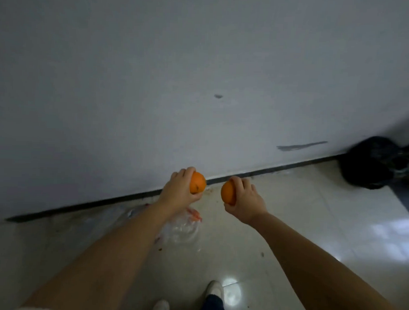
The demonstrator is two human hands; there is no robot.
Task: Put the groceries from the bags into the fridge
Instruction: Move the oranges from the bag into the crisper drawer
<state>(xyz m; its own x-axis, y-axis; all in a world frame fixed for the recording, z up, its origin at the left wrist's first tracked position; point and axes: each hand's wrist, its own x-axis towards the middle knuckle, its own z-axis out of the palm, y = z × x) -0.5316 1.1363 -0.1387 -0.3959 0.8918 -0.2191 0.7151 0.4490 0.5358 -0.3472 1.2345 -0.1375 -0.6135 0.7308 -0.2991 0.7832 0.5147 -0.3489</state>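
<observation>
The person stood facing a big pale wall (201,73) and held both arms out in front. The left hand (180,191) held an orange (198,183), with its fingers curled over the top and its thumb tucked under, so that grip was wrapped round the fruit. The right hand (246,198) held a second orange (228,192) the same way, fingers on top and thumb below, so that grip was full too. The two oranges were up in the air, near each other but not touching, with a small gap between them. The left one sat a little higher, toward 10 o'clock from the right one. The left orange had some small dark spots on its skin. Down on the shiny pale floor (289,215), under the left arm at about 7 o'clock from the oranges, lay a clear plastic bag (180,228) with a bit of red on it. It looked crumpled and flat. A dark strip (279,168) ran along the bottom of the wall. Far off at 3 o'clock, in the corner by the wall, sat a black bag (372,163), lumpy and full. The wall had a grey smear (301,145) and a small grey mark (218,96) above the hands. At 6 o'clock, near the bottom edge, two white shoes (215,288) showed on the floor, with a dark trouser leg (213,306) above one.
</observation>
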